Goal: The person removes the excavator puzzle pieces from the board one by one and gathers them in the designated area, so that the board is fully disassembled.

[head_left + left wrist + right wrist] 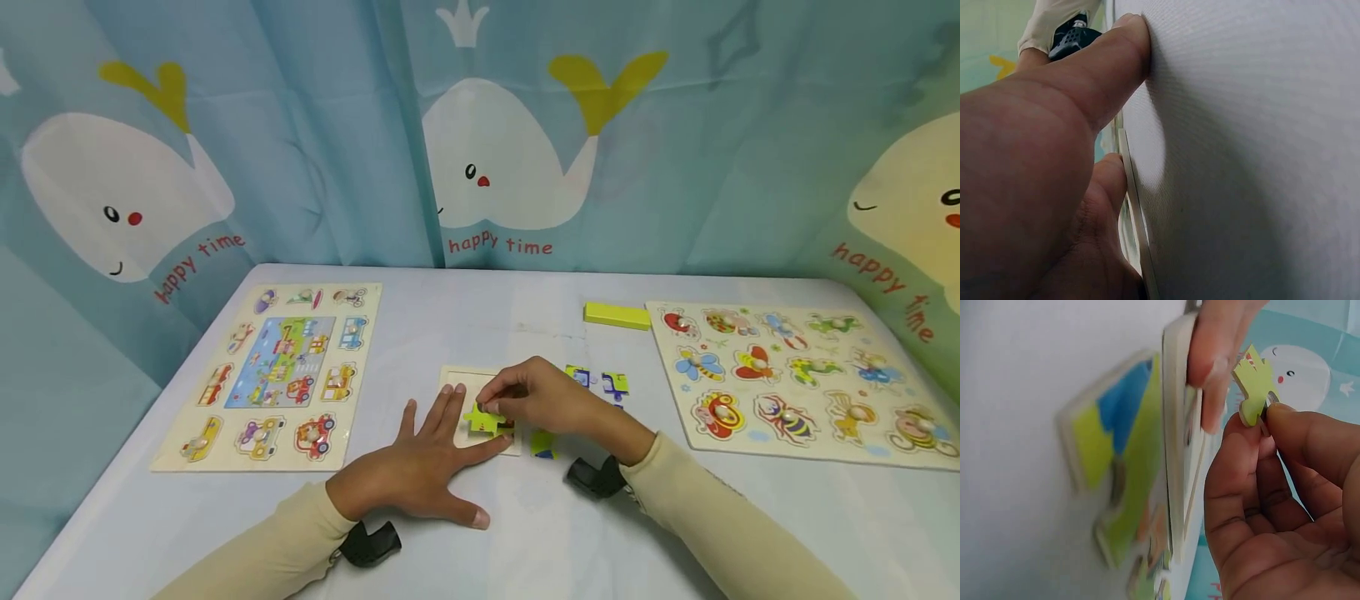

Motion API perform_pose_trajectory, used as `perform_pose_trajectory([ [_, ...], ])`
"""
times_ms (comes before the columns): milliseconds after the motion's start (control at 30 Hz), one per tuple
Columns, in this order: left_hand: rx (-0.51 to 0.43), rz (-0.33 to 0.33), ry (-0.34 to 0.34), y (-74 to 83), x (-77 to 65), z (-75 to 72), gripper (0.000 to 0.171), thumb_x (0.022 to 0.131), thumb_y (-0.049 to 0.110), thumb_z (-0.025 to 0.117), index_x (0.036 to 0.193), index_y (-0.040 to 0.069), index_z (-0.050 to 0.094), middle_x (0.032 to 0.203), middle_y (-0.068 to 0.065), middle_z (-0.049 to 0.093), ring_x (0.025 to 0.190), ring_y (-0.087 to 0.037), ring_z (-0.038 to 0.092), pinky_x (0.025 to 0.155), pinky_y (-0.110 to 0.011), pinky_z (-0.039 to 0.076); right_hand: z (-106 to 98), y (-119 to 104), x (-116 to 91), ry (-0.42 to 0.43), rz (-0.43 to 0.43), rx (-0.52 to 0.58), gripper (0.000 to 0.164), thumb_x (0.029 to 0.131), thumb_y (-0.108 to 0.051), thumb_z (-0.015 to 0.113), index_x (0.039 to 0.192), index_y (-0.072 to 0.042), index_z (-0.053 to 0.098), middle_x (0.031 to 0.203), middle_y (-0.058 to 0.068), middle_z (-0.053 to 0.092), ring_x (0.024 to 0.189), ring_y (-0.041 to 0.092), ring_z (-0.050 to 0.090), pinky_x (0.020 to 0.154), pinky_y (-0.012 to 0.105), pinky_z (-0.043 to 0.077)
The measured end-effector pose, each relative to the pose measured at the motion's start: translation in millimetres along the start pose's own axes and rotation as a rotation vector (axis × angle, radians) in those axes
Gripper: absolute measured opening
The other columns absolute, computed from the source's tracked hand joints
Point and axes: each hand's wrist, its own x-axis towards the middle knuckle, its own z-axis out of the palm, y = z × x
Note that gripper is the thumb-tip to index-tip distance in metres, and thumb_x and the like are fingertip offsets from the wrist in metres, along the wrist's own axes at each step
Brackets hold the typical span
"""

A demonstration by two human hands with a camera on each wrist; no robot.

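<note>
My right hand (536, 396) pinches a yellow-green jigsaw piece (1254, 384) between thumb and fingers, over a small wooden puzzle tray (467, 374). In the right wrist view the piece is tilted and apart from the tray. My left hand (427, 467) lies spread on the table with straight fingers, its fingertips at the tray's left side and its index finger along the near edge. Another piece, partly red, shows inside the tray beneath the held one. Loose jigsaw pieces (543, 444) lie to the right of the tray, some partly hidden by my right hand.
A vehicle peg board (360, 429) lies at the left and an insect peg board (697, 367) at the right. Near the latter's top left corner sits a yellow-green block (617, 316). A whale-print curtain (337, 167) hangs behind the table.
</note>
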Motion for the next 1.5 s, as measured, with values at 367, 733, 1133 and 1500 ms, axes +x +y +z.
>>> perform_pose_trajectory([
  [367,-0.006,-0.026,0.001,2.0,0.8,0.0,0.085,0.078,0.071,0.063,0.151,0.046,0.028,0.159,-0.019,-0.016,0.144,-0.034,-0.019,0.105,-0.068,-0.006,-24,8,-20,0.043,0.023,-0.056,0.013,0.093,-0.006,0.065,0.103,-0.003,0.073,0.095,0.003,0.071,0.077,0.016,0.061,0.064,0.025,0.048],
  [733,-0.016,-0.033,0.003,2.8,2.3,0.7,0.085,0.077,0.069,0.065,0.151,0.046,0.029,0.159,-0.019,-0.015,0.142,-0.037,-0.022,0.105,-0.067,-0.007,-37,12,-41,0.044,0.069,-0.071,0.012,0.091,-0.004,0.065,0.100,-0.004,0.073,0.092,0.002,0.070,0.065,0.018,0.055,0.056,0.026,0.046],
  [1133,-0.019,-0.030,0.014,2.9,1.9,1.9,0.085,0.078,0.069,0.066,0.151,0.046,0.029,0.159,-0.019,-0.015,0.141,-0.041,-0.023,0.106,-0.067,-0.006,-52,18,-62,0.045,0.065,-0.055,0.012,0.091,0.000,0.065,0.100,-0.003,0.073,0.098,0.003,0.071,0.088,0.017,0.065,0.077,0.028,0.053],
  [1500,-0.017,-0.039,0.009,2.7,2.0,1.3,0.085,0.077,0.068,0.067,0.151,0.046,0.030,0.159,-0.019,-0.014,0.141,-0.040,-0.022,0.106,-0.067,-0.006,-60,18,-79,-0.047,0.143,-0.012,0.011,0.090,-0.004,0.068,0.100,-0.002,0.072,0.097,0.006,0.071,0.085,0.017,0.063,0.074,0.027,0.052],
])
